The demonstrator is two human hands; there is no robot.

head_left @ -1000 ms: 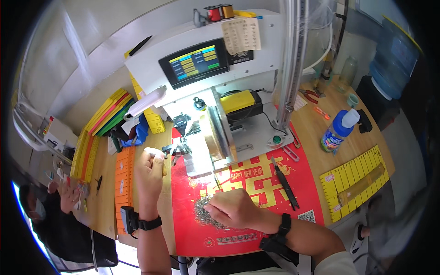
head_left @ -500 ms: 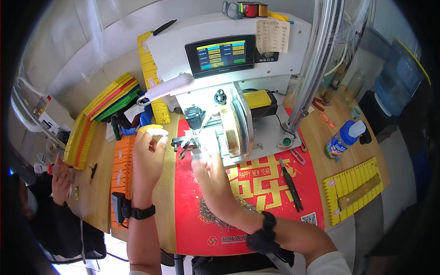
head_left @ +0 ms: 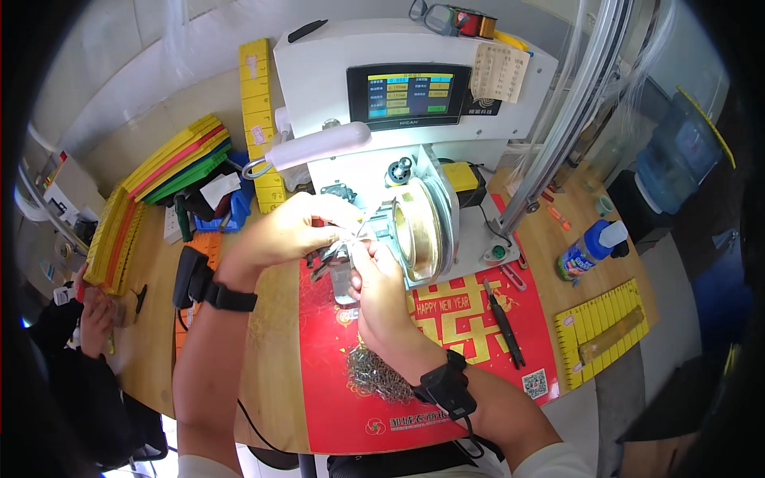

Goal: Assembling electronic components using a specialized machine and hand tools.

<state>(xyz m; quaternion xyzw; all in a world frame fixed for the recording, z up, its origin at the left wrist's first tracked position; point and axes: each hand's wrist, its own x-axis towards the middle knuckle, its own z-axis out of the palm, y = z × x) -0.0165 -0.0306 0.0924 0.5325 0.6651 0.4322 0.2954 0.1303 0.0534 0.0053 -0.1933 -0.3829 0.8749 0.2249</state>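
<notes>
In front of a white bench machine [head_left: 319,72], my two hands meet under a bright lamp. My left hand [head_left: 295,231] comes in from the left with thumb and fingertips pinched. Close beside it, my right hand [head_left: 378,279] is also closed, its fingertips almost touching the left ones. Glare washes out whatever small thing lies between them. Just right of my fingers is a wide brass-coloured wheel [head_left: 416,231] on the machine. A clear, shiny piece [head_left: 343,283] shows below the fingertips. The black device [head_left: 339,191] behind my left hand is partly hidden.
Nearer me, a tangled heap of small metal pieces [head_left: 378,374] lies on a red mat [head_left: 335,414]. A slim black tool [head_left: 504,325], blue bottle [head_left: 588,248] and yellow slotted tray [head_left: 602,333] are on the right. Far left, another person's hand [head_left: 97,319] is near stacked yellow trays [head_left: 111,239].
My left hand has moved right and in, from beside the machine to meet my right hand. My right hand has shifted slightly. The whole view has moved a little.
</notes>
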